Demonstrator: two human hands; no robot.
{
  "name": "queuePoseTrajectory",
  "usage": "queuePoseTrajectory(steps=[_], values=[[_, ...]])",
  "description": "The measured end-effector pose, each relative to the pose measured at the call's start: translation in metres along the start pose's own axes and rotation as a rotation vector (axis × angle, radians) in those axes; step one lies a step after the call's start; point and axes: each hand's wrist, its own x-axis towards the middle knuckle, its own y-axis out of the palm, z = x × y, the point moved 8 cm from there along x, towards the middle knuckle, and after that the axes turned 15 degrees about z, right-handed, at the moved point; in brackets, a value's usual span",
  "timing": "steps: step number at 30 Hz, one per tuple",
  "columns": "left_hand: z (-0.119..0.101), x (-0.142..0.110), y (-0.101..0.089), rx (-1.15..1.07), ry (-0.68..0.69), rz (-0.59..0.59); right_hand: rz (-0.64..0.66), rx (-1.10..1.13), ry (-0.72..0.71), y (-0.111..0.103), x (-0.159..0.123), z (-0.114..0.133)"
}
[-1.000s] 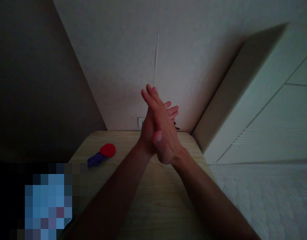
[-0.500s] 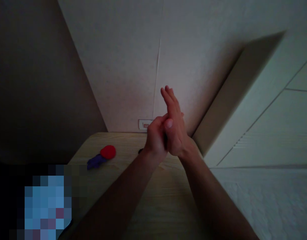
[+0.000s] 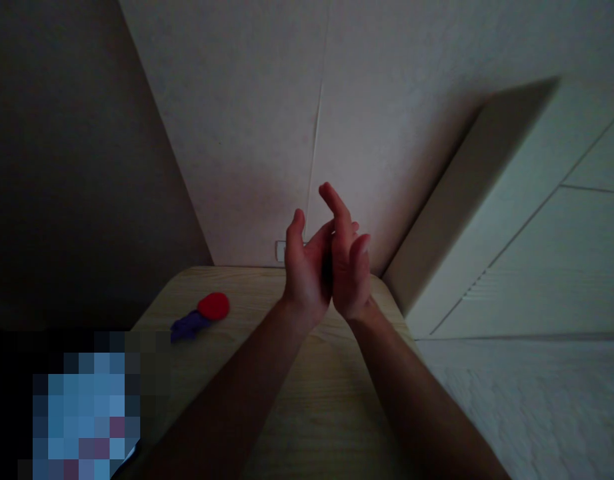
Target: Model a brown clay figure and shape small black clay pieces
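Note:
My left hand (image 3: 307, 270) and my right hand (image 3: 351, 267) meet at the heels of the palms, raised over the wooden table (image 3: 314, 373). On the left hand the thumb points up, apart from fingers that run partly behind the right hand. One finger of the right hand reaches up, slightly bent, and its thumb sticks out toward me. Dark shadow fills the gap between the palms; no object can be made out there. Left of the hands, on the tabletop, lie a round red thing (image 3: 213, 306) and a crumpled purple thing (image 3: 191, 325), touching each other.
A pale wall (image 3: 247, 133) with a socket or switch plate (image 3: 280, 251) rises behind the table. To the right stands a light cabinet (image 3: 511, 253), with a whitish quilted surface (image 3: 527, 407) below it. A pixelated bluish patch (image 3: 87, 407) covers the lower left.
The hands have loosened from a tighter clasp. My left thumb has lifted away from the right hand, and the right fingers and thumb have spread. A small black thing on the table is now hidden.

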Motion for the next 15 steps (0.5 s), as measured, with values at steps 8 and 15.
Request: queuePoseTrajectory(steps=[8, 15], values=[[0.008, 0.005, -0.009, -0.160, -0.014, 0.012, -0.228, 0.303, -0.107, -0.009, -0.001, -0.019], [0.004, 0.002, 0.005, -0.047, 0.061, 0.057, -0.225, 0.108, -0.204, -0.020, -0.004, -0.016]])
